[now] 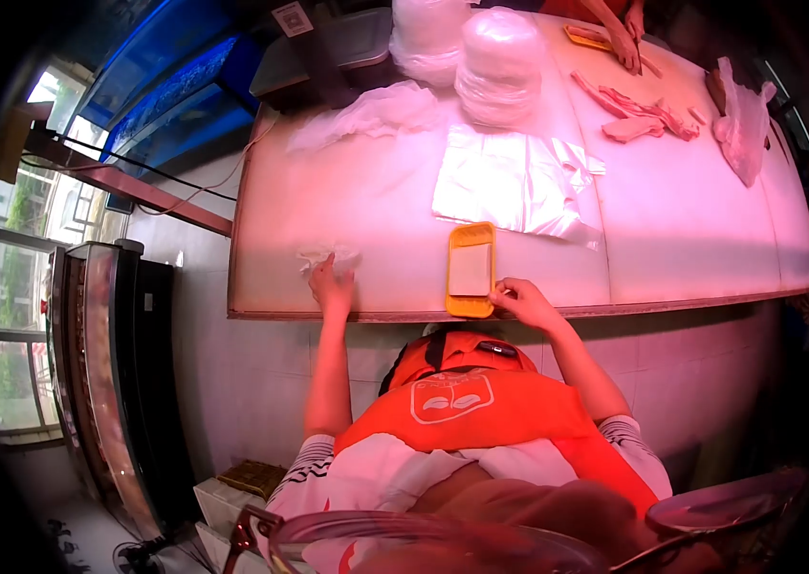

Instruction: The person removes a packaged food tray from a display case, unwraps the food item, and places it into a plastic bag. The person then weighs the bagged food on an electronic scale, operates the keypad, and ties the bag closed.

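Left hand (331, 284): it lies over a crumpled, thin white sheet (313, 254), paper or cloth, near the front of the pale, smooth tabletop (376, 201). The fingers are bent; whether they pinch it, I cannot tell.
Crumpled white sheet: I judge it light and soft, best gathered from above with the fingertips.
Shallow rectangular yellow tray (470, 307): it rests at the near edge of the tabletop, between my two hands. It looks like thin plastic, so I expect it light, a little flexible and ready to slide. The long side rims are the good place to hold, with only gentle pressure.
In this tray: a flat white rectangular pad (470, 271), probably soft, covers most of the bottom.
Bundles wrapped in clear plastic (502, 67): they stand beyond the tray; their content is not clear to me.
Flat clear plastic bags (510, 187): they look slippery and limp.
Right hand (526, 304): its fingers are curled, with the tips at the tray's right rim, near the close corner. If they truly pinch, I cannot tell.
Far yellow tray (588, 37): it is beside a co-worker's hand (624, 50); its content is too small to tell.
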`<state>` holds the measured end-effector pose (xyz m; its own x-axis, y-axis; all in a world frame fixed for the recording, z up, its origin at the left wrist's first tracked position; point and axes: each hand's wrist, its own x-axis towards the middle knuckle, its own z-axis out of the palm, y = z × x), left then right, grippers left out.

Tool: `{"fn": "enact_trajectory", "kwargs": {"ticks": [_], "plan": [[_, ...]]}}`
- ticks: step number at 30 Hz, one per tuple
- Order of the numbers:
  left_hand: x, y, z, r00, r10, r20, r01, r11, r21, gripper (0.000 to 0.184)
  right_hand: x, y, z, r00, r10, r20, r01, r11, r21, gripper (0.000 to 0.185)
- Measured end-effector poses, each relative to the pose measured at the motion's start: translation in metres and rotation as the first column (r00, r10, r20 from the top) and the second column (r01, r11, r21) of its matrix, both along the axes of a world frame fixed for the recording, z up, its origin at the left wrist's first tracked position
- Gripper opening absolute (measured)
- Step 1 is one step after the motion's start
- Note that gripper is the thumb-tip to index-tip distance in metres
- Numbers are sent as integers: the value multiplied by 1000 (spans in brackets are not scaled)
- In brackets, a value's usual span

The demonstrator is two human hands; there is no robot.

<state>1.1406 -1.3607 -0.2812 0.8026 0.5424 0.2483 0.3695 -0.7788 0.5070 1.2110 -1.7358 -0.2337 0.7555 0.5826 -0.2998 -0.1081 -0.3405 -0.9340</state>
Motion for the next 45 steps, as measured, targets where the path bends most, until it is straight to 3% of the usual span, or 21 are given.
{"fn": "enact_trajectory", "kwargs": {"ticks": [1, 5, 8, 11, 13, 15, 18, 21, 22, 24, 26, 28, 31, 34, 36, 38, 40, 41, 42, 44, 45], "plan": [[-4, -7, -1, 999, 26, 26, -27, 1000, 10, 43, 3, -7, -11, 996, 9, 87, -4, 999, -54, 26], [-24, -39, 1, 985, 53, 165, -68, 994, 90, 45, 39, -27, 30, 999, 36, 37, -28, 980, -195, 26], [-29, -71, 12, 974, -166, 154, 129, 966, 223, 47, 88, -27, 47, 977, -107, 182, 124, 988, -87, 24], [-17, -100, 9, 937, -330, 118, 317, 942, 112, 44, 155, -13, 74, 901, -343, 267, 323, 939, 119, 22], [-10, -116, 9, 929, -369, 42, 362, 924, 121, 43, 212, -8, 81, 842, -466, 273, 408, 880, 242, 28], [-6, -121, 6, 919, -392, 43, 382, 912, 147, 43, 266, -2, 89, 794, -593, 133, 527, 781, 335, 49], [-4, -120, 6, 923, -379, 69, 365, 918, 152, 41, 316, 9, 107, 706, -708, -13, 677, 669, 308, 57], [-4, -120, 7, 929, -362, 79, 349, 926, 146, 39, 334, 23, 114, 671, -739, 63, 692, 654, 306, 44], [-4, -119, 7, 926, -369, 77, 354, 922, 154, 38, 345, 25, 116, 587, -729, 352, 671, 681, 293, 37], [-5, -119, 5, 922, -379, 76, 364, 918, 160, 35, 369, 22, 121, 270, -512, 815, 646, 724, 240, 25], [-6, -119, 2, 915, -395, 81, 378, 910, 168, 33, 369, 37, 167, 76, -565, 821, 605, 681, 413, 16], [-8, -118, 0, 910, -407, 79, 389, 904, 175, 32, 362, 50, 214, -23, -612, 790, 512, 672, 536, 13], [-7, -118, -1, 908, -410, 81, 392, 903, 179, 32, 353, 61, 264, 146, -784, 603, 206, 620, 757, 9], [-9, -118, -4, 910, -404, 88, 386, 906, 173, 34, 296, 65, 297, 317, -771, 553, -34, 573, 819, 8], [-9, -117, -1, 915, -396, 83, 380, 911, 159, 36, 239, 65, 315, 415, -763, 496, -44, 528, 848, 7], [-4, -117, -5, 912, -359, 199, 365, 931, 11, 45, 195, 58, 323, 521, -727, 448, -51, 497, 866, 8], [16, -123, 10, 862, -360, 357, 410, 909, -75, 57, 173, 44, 321, 657, -599, 457, -138, 501, 855, 12], [27, -131, 42, 812, -378, 445, 458, 885, -83, 64, 159, 36, 320, 688, -562, 460, -105, 550, 829, 13], [37, -137, 69, 757, -386, 527, 500, 862, -86, 71, 136, 39, 323, 774, -514, 371, -77, 505, 860, 13], [64, -141, 102, 668, -470, 577, 459, 871, 178, 88, 98, 35, 325, 908, -327, 262, -79, 481, 873, 14], [76, -140, 116, 671, -463, 579, 414, 882, 225, 95, 84, 28, 323, 949, -202, 241, -113, 495, 862, 14]]}}
